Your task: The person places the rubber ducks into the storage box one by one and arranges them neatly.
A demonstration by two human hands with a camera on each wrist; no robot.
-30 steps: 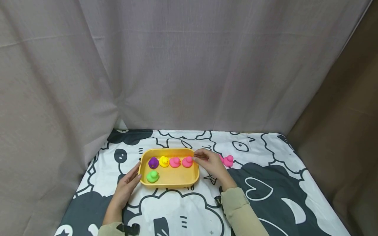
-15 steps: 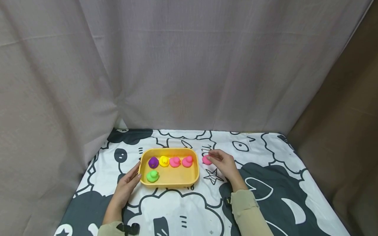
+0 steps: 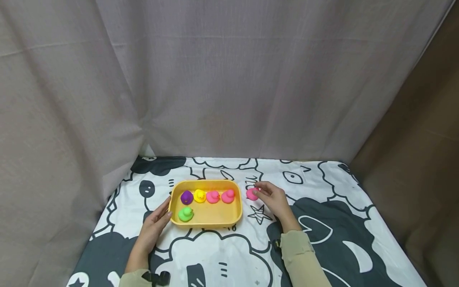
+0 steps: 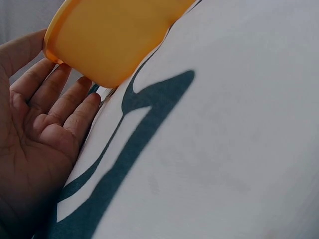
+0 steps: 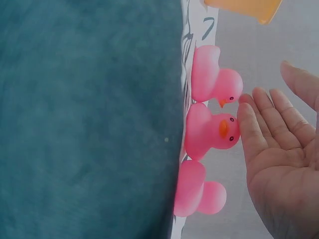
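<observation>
At the left end of a yellow tray point(image 3: 215, 218), saw the left hand point(image 3: 151, 227) with fingers extended and slightly bent, tips touching the outer wall, thumb apart from them. Noted inside the tray a back row of, left to right, a purple duck point(image 3: 187, 197), a yellow duck point(image 3: 199, 196) and two pink ducks point(image 3: 213, 197), with a green duck point(image 3: 185, 214) in front of the purple one. Just right of the tray, found the right hand point(image 3: 274, 200) beside three more pink ducks point(image 5: 204, 132), upright in a close row on the patterned cloth point(image 3: 215, 247), the middle one facing the right wrist camera. Made out nearly straight right fingers close to the ducks' heads, thumb well apart; could not tell about contact. Behind everything, saw a grey curtain point(image 3: 229, 87).
</observation>
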